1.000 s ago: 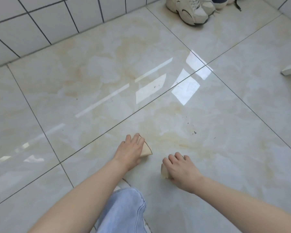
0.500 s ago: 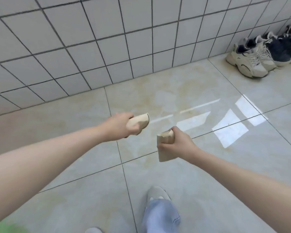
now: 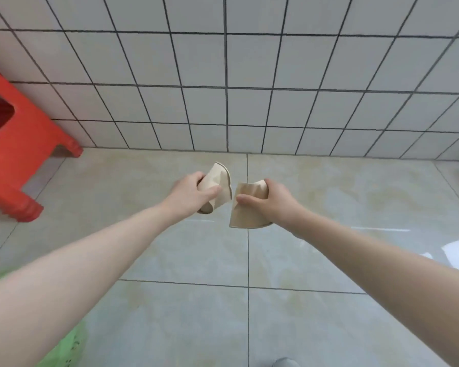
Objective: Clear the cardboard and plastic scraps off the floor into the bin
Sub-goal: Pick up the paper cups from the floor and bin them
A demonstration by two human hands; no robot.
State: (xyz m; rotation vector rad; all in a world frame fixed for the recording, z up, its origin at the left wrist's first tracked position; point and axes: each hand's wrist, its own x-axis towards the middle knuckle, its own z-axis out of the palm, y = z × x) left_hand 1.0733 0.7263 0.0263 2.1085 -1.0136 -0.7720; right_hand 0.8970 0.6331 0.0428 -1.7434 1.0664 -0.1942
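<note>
Head view: both arms stretched forward over the floor [image 3: 316, 313], each hand carrying one scrap well above the tiles. Left hand [image 3: 190, 193] clenched round a tan, curved left scrap [image 3: 219, 178], thumb across its front, the piece crumpled in the grip and sticking up and to the right. Right hand [image 3: 272, 201] grasping the right scrap [image 3: 245, 207], thumb pressed on its face, fingers wrapped behind its top edge, the lower part hanging free. The two scraps near each other, just apart, not touching. Wall [image 3: 249, 88] straight ahead; stool [image 3: 16, 154] at the far left against it. Something green [image 3: 64, 350] at the bottom left edge, half hidden by the left forearm and blurred; possibly the bin or its liner, cannot tell.

Step in hand, as judged: carrying both pieces to the bin. No other scraps visible on this stretch of floor, though little of it shows. To do it well: keep both grips firm, since the right scrap is held only at its top and could swing or slip; turn toward the bin before letting go; bring each hand right over the opening and low into it, then release one at a time, because light cardboard drifts and may land on the rim or beside it. Afterwards, a look round the floor for plastic bits.
</note>
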